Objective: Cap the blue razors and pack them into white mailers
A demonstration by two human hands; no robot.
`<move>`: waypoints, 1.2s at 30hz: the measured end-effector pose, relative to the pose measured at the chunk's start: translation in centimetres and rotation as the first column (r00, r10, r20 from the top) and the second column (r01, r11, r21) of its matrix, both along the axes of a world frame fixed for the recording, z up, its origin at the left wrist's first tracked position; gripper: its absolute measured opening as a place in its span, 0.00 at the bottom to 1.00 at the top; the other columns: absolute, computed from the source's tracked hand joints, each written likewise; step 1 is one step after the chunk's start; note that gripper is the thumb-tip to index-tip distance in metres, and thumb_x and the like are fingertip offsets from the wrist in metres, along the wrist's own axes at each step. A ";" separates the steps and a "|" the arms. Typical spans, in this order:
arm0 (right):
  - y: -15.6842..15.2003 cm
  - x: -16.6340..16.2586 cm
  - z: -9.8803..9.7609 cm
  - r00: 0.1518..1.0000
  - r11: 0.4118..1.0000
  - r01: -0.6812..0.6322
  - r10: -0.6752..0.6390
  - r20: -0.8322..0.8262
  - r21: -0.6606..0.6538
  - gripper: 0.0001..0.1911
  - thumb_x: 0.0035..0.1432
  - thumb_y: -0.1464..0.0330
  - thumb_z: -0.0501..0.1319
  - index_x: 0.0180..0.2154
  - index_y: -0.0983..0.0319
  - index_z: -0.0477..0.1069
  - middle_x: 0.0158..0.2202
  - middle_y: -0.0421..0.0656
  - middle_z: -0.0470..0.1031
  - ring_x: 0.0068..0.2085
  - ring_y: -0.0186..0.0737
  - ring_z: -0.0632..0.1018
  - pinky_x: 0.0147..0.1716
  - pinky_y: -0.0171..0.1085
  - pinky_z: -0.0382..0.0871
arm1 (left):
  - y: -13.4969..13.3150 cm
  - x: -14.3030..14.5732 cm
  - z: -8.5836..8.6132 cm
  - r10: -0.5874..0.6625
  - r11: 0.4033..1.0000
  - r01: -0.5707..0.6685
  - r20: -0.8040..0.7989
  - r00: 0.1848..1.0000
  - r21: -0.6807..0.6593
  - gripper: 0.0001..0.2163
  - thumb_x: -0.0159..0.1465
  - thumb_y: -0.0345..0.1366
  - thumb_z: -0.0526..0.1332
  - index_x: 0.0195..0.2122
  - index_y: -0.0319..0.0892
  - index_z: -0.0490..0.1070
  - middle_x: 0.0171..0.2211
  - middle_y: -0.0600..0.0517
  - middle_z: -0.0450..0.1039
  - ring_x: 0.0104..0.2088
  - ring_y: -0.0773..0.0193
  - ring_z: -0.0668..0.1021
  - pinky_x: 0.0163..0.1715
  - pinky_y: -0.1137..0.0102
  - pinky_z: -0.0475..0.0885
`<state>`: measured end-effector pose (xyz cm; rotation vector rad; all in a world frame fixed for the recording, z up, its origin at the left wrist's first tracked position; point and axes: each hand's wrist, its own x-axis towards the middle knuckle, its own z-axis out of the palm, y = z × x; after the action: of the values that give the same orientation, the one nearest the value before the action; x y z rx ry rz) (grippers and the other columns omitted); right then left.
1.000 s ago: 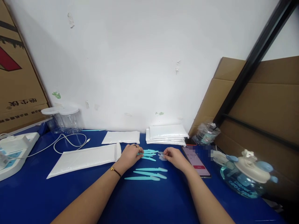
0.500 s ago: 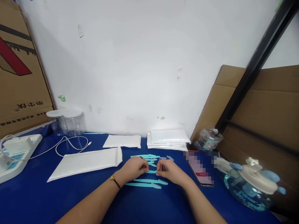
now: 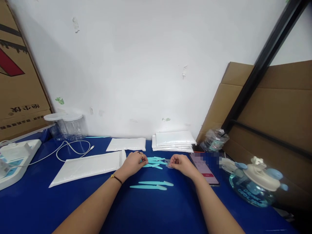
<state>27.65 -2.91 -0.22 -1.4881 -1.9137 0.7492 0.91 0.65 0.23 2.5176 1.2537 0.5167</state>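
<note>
Several teal eyebrow razors [image 3: 156, 159] lie in a loose pile on the blue table. My left hand [image 3: 135, 163] is at the left end of this pile, thumb and fingertips pinched on the handle of a razor. At the pile's right end my right hand [image 3: 181, 165] has its fingers pinched on a small clear blade cap [image 3: 168, 165]; the fingers partly hide it. Closer to me, two more teal razors [image 3: 156, 183] lie side by side, their blade ends to the right.
White padded mailers [image 3: 90, 167] lie at left, with more stacked [image 3: 174, 143] by the wall. A phone [image 3: 204, 169] and a water bottle [image 3: 254, 185] stand right. Lidded jars [image 3: 74, 126], a white cable [image 3: 58, 151] and a power strip [image 3: 19, 162] are left.
Both hands have moved away from me and apart, from a razor between them to the pile. My left hand went to the razors, my right to the clear caps.
</note>
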 end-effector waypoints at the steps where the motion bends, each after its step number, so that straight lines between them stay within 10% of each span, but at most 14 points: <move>1: 0.0 0.2 0.1 0.999 0.999 0.035 -0.036 0.024 0.024 0.07 0.47 0.65 0.63 0.27 0.63 0.70 0.23 0.38 0.69 0.24 0.30 0.65 0.22 0.29 0.56 | 0.1 -0.1 -0.1 0.012 1.000 -0.012 -0.005 1.000 0.007 0.08 0.60 0.39 0.56 0.32 0.46 0.73 0.33 0.54 0.74 0.38 0.62 0.72 0.38 0.70 0.62; 6: -1.1 0.0 0.9 0.992 0.994 -0.106 0.105 0.070 0.010 0.13 0.44 0.61 0.66 0.29 0.63 0.72 0.28 0.39 0.70 0.27 0.32 0.68 0.25 0.30 0.59 | -0.8 0.2 0.3 0.053 0.994 -0.056 0.038 0.998 0.092 0.09 0.58 0.41 0.58 0.38 0.46 0.72 0.37 0.52 0.72 0.41 0.60 0.71 0.41 0.68 0.62; 11: -2.3 -2.0 0.7 0.922 0.932 -0.341 0.358 0.149 -0.126 0.12 0.39 0.65 0.70 0.27 0.63 0.72 0.27 0.37 0.67 0.27 0.30 0.67 0.23 0.28 0.58 | -3.0 0.8 1.3 -0.188 0.982 0.188 0.029 0.982 0.030 0.10 0.59 0.44 0.57 0.34 0.46 0.72 0.33 0.54 0.72 0.36 0.64 0.72 0.36 0.71 0.62; 36: -0.7 -0.8 0.6 0.981 0.989 -0.113 0.096 -0.170 -0.095 0.12 0.44 0.62 0.66 0.26 0.64 0.70 0.21 0.37 0.67 0.23 0.29 0.66 0.21 0.29 0.57 | -1.2 0.6 0.9 -0.065 0.991 0.073 -0.081 0.995 0.109 0.09 0.63 0.38 0.52 0.33 0.43 0.71 0.33 0.51 0.70 0.36 0.63 0.70 0.35 0.70 0.61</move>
<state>26.88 -3.62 0.35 -1.3483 -1.8629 1.0017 1.52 -0.51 1.14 2.6870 1.1899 0.4909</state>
